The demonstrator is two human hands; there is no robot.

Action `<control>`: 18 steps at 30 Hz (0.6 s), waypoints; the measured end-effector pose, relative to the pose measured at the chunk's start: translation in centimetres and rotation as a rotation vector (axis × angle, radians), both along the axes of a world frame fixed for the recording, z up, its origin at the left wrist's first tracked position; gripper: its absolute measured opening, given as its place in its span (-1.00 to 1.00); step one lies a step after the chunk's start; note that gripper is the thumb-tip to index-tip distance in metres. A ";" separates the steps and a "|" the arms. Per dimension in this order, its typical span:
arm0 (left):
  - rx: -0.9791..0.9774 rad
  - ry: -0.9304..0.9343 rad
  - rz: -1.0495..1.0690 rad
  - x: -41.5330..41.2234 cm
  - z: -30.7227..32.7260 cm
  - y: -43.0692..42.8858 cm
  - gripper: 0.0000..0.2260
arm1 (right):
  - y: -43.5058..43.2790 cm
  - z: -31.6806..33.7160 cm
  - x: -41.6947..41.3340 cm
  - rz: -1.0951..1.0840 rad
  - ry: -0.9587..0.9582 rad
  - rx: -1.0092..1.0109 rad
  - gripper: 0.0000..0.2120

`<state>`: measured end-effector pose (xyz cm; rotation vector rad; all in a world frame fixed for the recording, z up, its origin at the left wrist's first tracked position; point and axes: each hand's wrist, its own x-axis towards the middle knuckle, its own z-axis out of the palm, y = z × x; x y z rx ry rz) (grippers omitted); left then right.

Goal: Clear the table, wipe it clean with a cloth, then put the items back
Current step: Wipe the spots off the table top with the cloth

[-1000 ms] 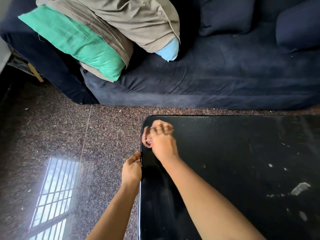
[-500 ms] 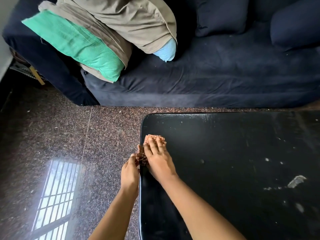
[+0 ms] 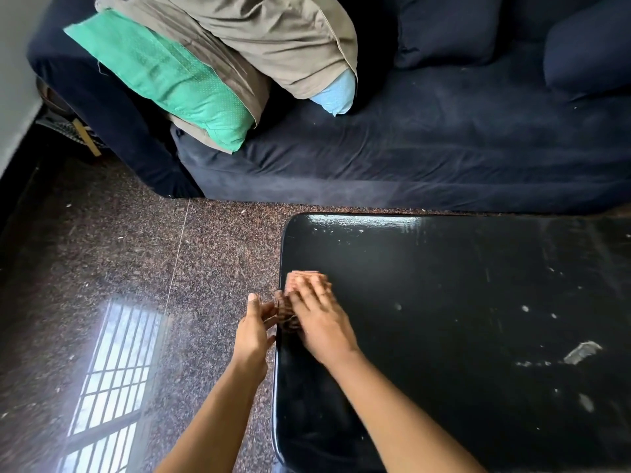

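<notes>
The right hand (image 3: pixel 321 322), fingers straight and flat, presses the small brownish checked cloth (image 3: pixel 300 279) against the left edge of the glossy black table (image 3: pixel 444 285). It has slid back from the far corner. The left hand (image 3: pixel 252 332), loosely cupped, has risen to meet it, likely catching crumbs. White flecks (image 3: pixel 582 351) remain further right, so wiping isn't finished.

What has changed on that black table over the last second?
The right hand, pressing the cloth flat, slid it along the left edge of the table towards the person, away from the far corner. The left hand stayed beside that edge, fingers open next to the cloth. The white specks further right are unchanged.
</notes>
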<state>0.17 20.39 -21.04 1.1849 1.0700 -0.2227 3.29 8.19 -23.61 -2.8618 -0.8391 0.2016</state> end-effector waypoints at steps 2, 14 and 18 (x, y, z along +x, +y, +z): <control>-0.015 -0.015 -0.024 -0.3 0.3 -0.2 -0.44 | -3.2 -0.2 0.1 -0.080 -0.020 -0.009 -0.31; -0.072 0.032 -0.030 -3.3 0.2 0.6 -0.36 | -2.7 -0.2 -3.6 0.007 0.000 0.111 -0.38; -0.081 -0.002 -0.032 -4.0 0.5 0.0 -0.34 | -7.1 -0.8 -4.7 -0.221 -0.044 0.003 -0.36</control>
